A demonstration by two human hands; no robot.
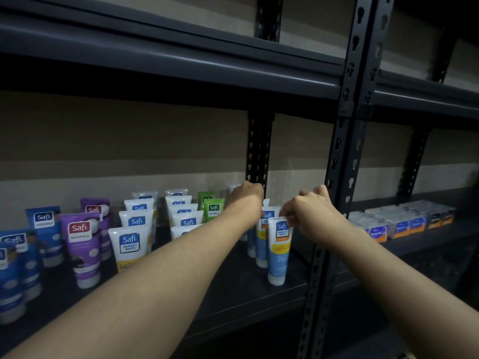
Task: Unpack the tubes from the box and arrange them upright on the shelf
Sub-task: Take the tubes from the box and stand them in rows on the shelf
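Several Safi tubes stand upright in rows on the dark shelf point(233, 294): blue ones point(45, 234) at the left, purple point(81, 252), white-and-yellow point(131, 248), green point(213, 209). At the right end stands a row of white-and-blue tubes. My right hand point(311, 216) pinches the top edge of the front tube point(278, 252) of that row. My left hand point(246, 200) reaches behind it with curled fingers, over the tubes at the back of the row; what it holds is hidden. The box is out of view.
A black slotted upright post point(344, 151) rises just right of my right hand. Beyond it, the neighbouring shelf bay carries stacks of small wrapped packs point(401, 224). A higher shelf point(181, 66) overhangs the tubes.
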